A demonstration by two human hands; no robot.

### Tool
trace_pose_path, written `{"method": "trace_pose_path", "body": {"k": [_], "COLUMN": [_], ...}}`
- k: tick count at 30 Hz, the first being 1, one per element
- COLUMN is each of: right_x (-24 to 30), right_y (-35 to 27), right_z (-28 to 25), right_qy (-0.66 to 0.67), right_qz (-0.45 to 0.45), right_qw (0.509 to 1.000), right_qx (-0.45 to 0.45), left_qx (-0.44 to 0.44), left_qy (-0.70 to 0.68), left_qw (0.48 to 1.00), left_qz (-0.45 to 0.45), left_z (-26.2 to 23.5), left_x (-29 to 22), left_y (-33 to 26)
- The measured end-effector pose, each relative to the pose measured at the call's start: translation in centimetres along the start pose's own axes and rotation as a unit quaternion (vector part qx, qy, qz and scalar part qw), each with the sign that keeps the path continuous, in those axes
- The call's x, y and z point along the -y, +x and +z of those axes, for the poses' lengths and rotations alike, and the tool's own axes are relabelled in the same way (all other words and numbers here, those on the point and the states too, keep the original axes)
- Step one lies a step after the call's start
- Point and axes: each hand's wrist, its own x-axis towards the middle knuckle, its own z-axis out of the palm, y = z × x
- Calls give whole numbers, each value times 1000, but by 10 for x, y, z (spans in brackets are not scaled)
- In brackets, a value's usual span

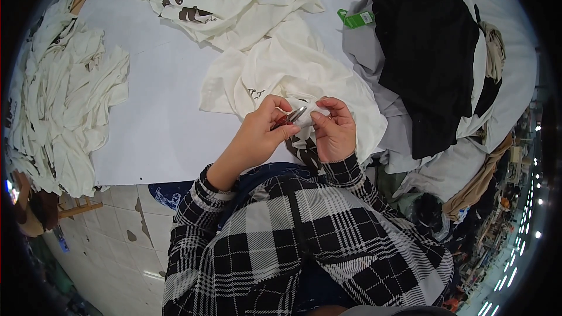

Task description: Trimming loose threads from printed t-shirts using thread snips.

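In my left hand (pixel 256 136) is a small pair of thread snips (pixel 298 113) with metal blades and a reddish handle, its fingers closed round it. The blades point up and right against a bunched edge of a cream-white garment (pixel 275 64). My right hand (pixel 338 134) pinches that edge of cloth between thumb and fingers, just right of the blade tips. The garment spreads over the table beyond both hands, and dark print shows on it below them. Whether the blades are cutting anything is too small to make out.
More white printed garments (pixel 222 6) lie farther back on the white table (pixel 158 105). A heap of white garments (pixel 64 99) sits at the left edge. To the right are a black cloth (pixel 430 52), grey fabric (pixel 395 111) and a green tag (pixel 355 19).
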Motion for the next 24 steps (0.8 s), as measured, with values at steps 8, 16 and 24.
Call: {"method": "trace_pose_path", "body": {"k": [8,16,24], "right_x": [2,1,-2], "right_y": [-1,-2,-6], "right_z": [-1,5,9], "right_qy": [-25,-34,-144], "right_qz": [13,-1,-11], "right_qw": [999,999,989], "right_qx": [22,-3,-34], "left_qx": [22,-56,-116], "left_qy": [-32,-97,51], "left_qw": [999,993,992], "left_qz": [-28,-26,25], "left_z": [-1,1,7], "left_x": [-7,-12,2], "left_y": [1,1,23]}}
